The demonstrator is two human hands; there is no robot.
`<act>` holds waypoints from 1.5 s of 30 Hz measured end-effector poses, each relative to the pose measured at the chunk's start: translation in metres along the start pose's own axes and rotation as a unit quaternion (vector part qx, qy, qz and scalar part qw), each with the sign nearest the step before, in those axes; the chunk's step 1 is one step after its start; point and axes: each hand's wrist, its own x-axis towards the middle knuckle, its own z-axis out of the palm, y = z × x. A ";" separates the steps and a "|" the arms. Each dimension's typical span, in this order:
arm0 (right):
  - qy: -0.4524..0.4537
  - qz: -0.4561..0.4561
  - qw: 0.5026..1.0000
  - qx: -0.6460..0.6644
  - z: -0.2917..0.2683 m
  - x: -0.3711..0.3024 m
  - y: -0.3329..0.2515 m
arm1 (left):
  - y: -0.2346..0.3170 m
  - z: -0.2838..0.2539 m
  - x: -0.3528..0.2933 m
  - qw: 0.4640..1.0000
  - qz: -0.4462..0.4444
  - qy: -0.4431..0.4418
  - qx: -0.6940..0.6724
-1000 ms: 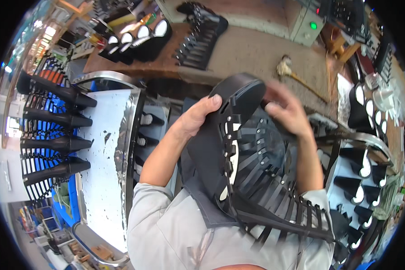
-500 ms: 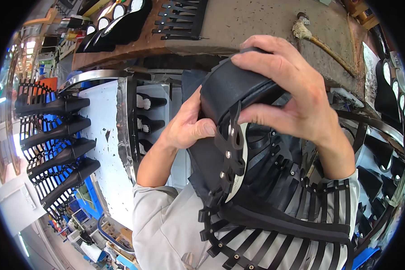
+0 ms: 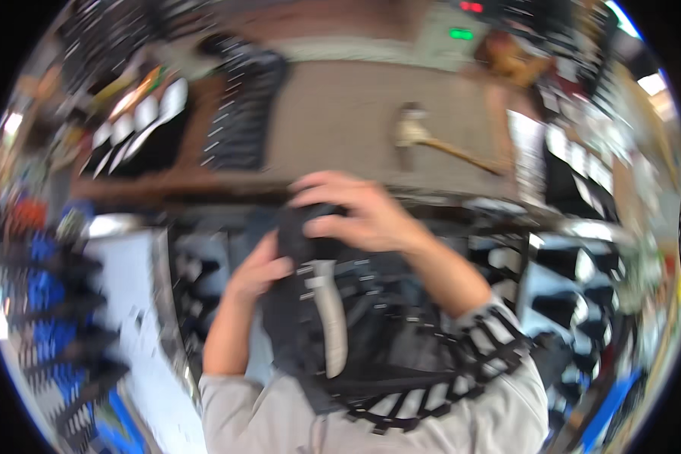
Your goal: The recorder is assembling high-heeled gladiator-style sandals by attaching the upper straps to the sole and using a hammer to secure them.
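Right hand [image 3: 359,216] clamped over top of black strappy boot upper [image 3: 333,333], fingers curled on rounded toe end. Left hand [image 3: 257,272] pressed against its left side, fingers closed on edge. Upper held at chest height, above lap. Looks light, floppy, straps likely to snag; best gripped at stiffer toe and pale sole strip [image 3: 331,318]. Hammer [image 3: 431,140] on desk [image 3: 340,113] beyond, well apart. Picture blurred.

Light grey sleeves [image 3: 265,408] (pushed up), bare forearms and hands.
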 end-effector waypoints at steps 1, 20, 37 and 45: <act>-0.015 -0.015 0.999 0.031 0.009 0.007 0.008 | -0.011 -0.032 -0.005 1.000 -0.026 0.003 -0.010; 0.365 0.572 0.371 -0.634 -0.259 -0.179 -0.013 | -0.073 -0.088 -0.005 0.968 0.072 0.187 -0.154; 0.411 0.124 0.680 -0.595 -0.165 -0.086 -0.053 | -0.079 -0.089 -0.029 0.941 0.020 0.122 -0.315; 0.358 -0.021 0.843 -0.401 -0.177 0.144 0.136 | -0.089 -0.115 -0.054 0.912 0.072 0.274 -0.296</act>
